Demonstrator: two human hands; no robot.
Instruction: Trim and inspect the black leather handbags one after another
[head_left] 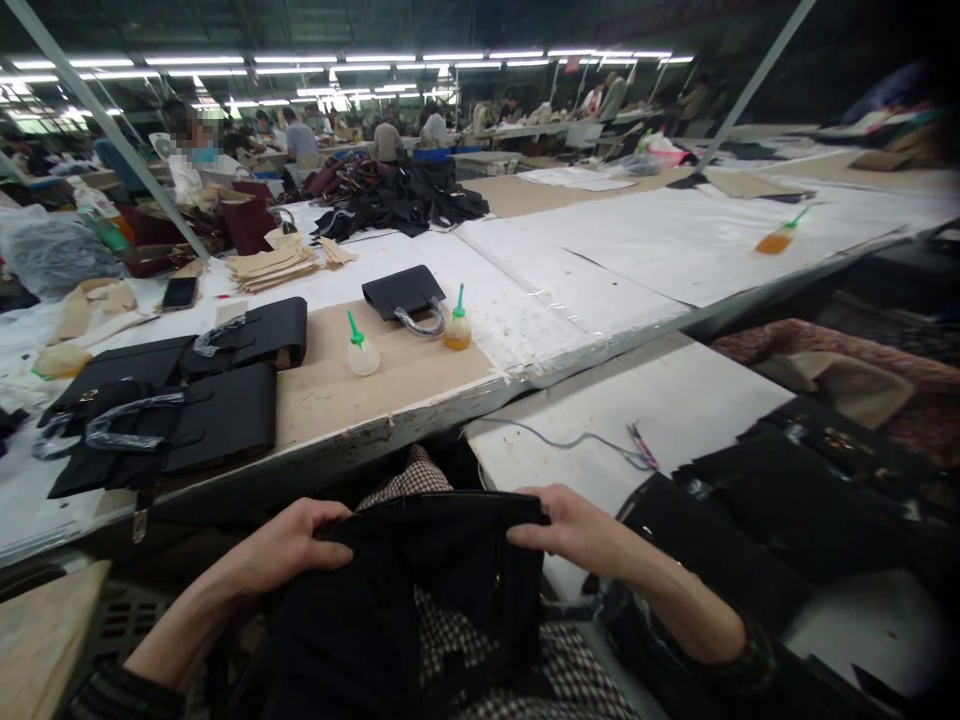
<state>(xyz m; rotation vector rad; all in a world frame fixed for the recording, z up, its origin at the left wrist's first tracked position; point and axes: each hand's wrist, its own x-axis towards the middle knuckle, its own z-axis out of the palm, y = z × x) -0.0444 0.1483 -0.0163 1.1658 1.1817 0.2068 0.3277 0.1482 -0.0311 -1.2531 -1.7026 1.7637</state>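
My left hand (311,540) pinches the top left edge of a black bag lining (442,525), thumb on the near side. The top right edge is pinched by my right hand (555,525). Between both hands the upper rim is stretched nearly straight, and the soft cloth hangs down over my lap. A small gold-coloured zip pull (496,580) shows on its right part. Below a gap in the cloth, a brown-and-white checked fabric (439,620) is visible. The fingers behind the lining are hidden.
Black handbags (225,415) with wrapped handles lie on the white-topped table (525,290) ahead. A clear glue bottle (363,355), an amber one (457,330) and a small black bag (405,292) stand nearby. Black pieces (750,500) and a cord (577,440) lie right. People work behind.
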